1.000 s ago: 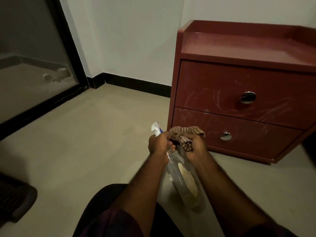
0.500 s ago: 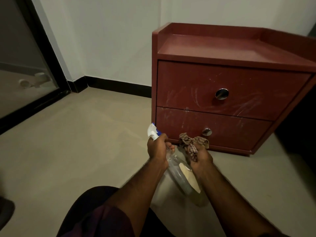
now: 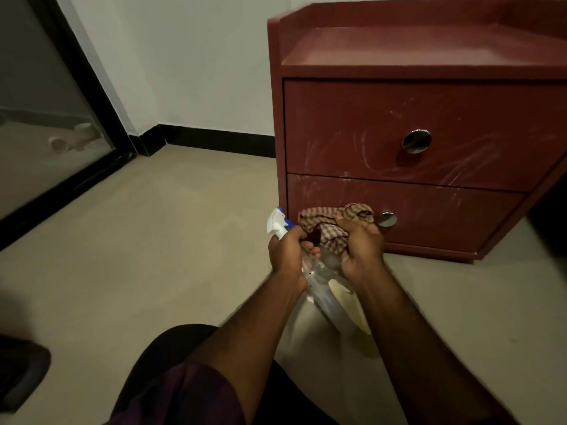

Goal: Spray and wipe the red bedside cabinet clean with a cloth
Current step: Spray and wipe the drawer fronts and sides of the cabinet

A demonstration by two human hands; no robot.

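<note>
The red bedside cabinet [image 3: 429, 111] stands on the floor at the upper right, with two drawers, round metal knobs and whitish smears on its fronts. My left hand [image 3: 287, 251] grips the neck of a clear spray bottle [image 3: 325, 289] with a white and blue trigger head, tilted with the nozzle up and to the left. My right hand [image 3: 362, 251] is closed on a bunched brown checked cloth [image 3: 331, 222], right beside the bottle and just in front of the lower drawer.
Beige floor spreads to the left and front. A glass door with a black frame [image 3: 92, 96] is at the left, and black skirting runs along the white wall. A dark object [image 3: 18, 372] lies at the lower left. My knee [image 3: 184, 378] is at the bottom.
The view has shifted and drawn closer to the cabinet. The cloth has been gathered tighter in my right hand, and both hands stay together by the lower drawer.
</note>
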